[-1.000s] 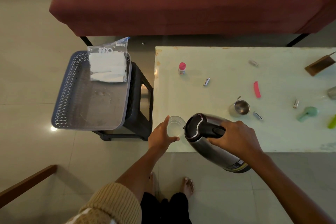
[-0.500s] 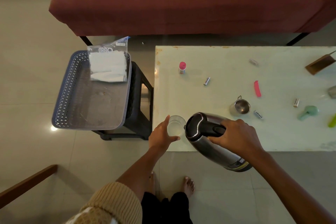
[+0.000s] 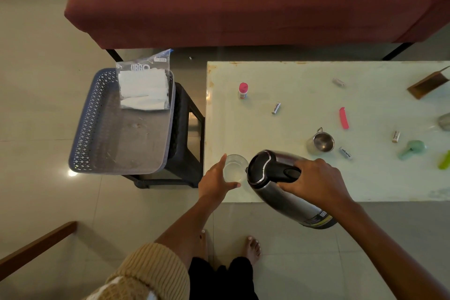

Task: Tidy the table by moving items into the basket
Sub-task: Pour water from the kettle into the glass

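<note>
Grey perforated plastic basket (image 3: 97,129) sits on a dark stool left of the pale glass-topped bench (image 3: 365,177), holding one clear bag of white cloths (image 3: 144,85). Left hand (image 3: 215,181) grip clamped on clear drinking glass (image 3: 235,168) at bench's near-left corner. Right hand (image 3: 316,181) grip closed around tilted steel electric kettle (image 3: 280,177), spout at glass.

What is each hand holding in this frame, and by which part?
The right hand grips the steel electric kettle by its black top handle, tilted toward the clear drinking glass, which the left hand holds around its side.
</note>
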A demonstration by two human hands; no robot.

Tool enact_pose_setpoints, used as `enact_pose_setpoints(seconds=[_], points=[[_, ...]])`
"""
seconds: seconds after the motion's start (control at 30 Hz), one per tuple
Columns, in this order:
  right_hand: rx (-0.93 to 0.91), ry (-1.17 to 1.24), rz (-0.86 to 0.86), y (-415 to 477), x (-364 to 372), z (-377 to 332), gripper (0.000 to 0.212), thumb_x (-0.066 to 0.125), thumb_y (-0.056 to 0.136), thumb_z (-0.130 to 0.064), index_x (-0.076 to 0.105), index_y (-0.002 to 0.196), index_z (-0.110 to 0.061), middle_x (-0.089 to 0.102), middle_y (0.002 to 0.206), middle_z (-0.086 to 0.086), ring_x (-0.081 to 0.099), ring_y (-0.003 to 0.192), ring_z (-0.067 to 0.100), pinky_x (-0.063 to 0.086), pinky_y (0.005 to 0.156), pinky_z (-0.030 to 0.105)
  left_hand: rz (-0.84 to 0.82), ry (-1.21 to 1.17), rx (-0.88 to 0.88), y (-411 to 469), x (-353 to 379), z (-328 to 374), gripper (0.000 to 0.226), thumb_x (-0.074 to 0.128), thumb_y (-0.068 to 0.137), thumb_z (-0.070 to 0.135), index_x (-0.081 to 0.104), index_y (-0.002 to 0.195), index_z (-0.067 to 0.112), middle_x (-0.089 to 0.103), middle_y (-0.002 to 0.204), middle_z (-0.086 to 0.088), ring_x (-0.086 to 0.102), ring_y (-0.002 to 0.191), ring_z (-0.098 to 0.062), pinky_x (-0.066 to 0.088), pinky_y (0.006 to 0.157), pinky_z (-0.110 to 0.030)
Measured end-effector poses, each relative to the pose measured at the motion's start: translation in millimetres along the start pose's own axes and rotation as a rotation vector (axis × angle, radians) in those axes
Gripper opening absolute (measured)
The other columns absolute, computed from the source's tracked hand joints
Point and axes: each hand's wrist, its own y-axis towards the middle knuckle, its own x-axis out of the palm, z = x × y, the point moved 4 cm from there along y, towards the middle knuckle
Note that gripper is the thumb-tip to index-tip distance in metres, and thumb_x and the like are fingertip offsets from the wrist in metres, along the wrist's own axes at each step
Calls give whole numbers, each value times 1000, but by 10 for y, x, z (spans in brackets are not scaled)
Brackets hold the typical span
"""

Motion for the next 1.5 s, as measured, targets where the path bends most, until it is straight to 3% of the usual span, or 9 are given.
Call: enact_pose_setpoints(seconds=[0.3,0.53,0.77,1.03,1.3,1.5], points=[[-5,-2,7,0,9,6,41,63,71,-58,65,90,-21,43,62,-8,41,56,11,22,48,15,11,12,4,12,16,-4,98,76,71,44,18,148,26,49,141,1,48,127,-21,46,96,-36],[18,-26,1,1,8,0,42,63,69,-58,65,90,-21,46,66,-4,45,62,18,34,56,26,12,-4,2,10,16,-12,97,77,71,43,19,148,27,50,140,1,48,127,-22,46,98,-38],[-8,-13,-2,-5,6,-6,41,63,71,-59,63,86,-20,37,58,-11,41,58,14,23,47,17,9,3,10,12,18,-13,97,76,72,43,18,148,26,50,140,0,48,127,-22,46,100,-39],[-9,7,7,1,9,-7,40,65,69,-58,63,84,-20,32,55,-16,39,55,12,22,47,17,15,10,15,12,15,-12,97,76,72,43,18,148,26,50,140,0,49,126,-22,47,99,-39],[-15,18,-3,11,9,3,40,65,70,-57,64,85,-20,36,56,-14,42,56,12,24,47,17,20,-10,7,6,22,-18,98,77,71,42,19,148,26,50,140,0,48,127,-22,46,98,-37],[-4,-10,-7,18,4,1,43,64,69,-59,64,87,-19,45,64,-6,47,61,17,34,54,24,14,-8,-6,17,24,-16,98,77,71,43,18,148,27,48,142,1,47,128,-22,45,99,-39]])
